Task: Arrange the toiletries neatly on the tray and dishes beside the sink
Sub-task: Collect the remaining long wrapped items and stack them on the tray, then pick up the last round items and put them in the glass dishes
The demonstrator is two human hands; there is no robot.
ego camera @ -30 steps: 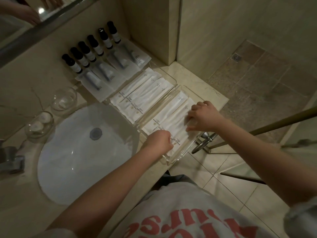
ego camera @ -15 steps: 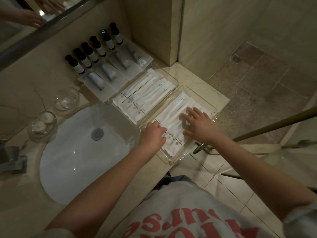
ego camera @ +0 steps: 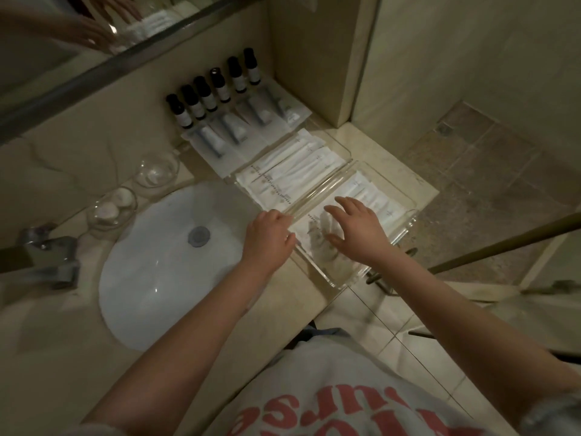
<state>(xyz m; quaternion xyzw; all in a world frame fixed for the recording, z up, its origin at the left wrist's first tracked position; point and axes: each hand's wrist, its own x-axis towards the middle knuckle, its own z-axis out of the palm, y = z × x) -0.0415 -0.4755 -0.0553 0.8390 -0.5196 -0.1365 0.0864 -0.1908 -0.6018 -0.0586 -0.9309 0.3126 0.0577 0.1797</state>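
Bathroom counter from above, beside a white oval sink. Right hand low over the nearer clear tray, palm down, fingers straight and spread above the white sachets lying side by side inside; contact with the paper hard to judge through the blur. Left hand at that tray's sink-side corner, fingers curled under, thumb toward the rim; gripping the rim or merely resting against it, impossible to tell. Just beyond, edge to edge with the first, a second clear tray with another row of long white sachets, printed ends toward the sink. Behind it, flat white packets with small tubes, laid in a line, and along the wall six dark-capped bottles upright in a row. Left of the trays, at the back of the sink, two small glass dishes: the farther glass dish apparently holding something pale and indistinct, the nearer glass dish with small white rounds. Chrome faucet at far left. Both hands reflected in the mirror above. White shirt with red lettering at the bottom edge.
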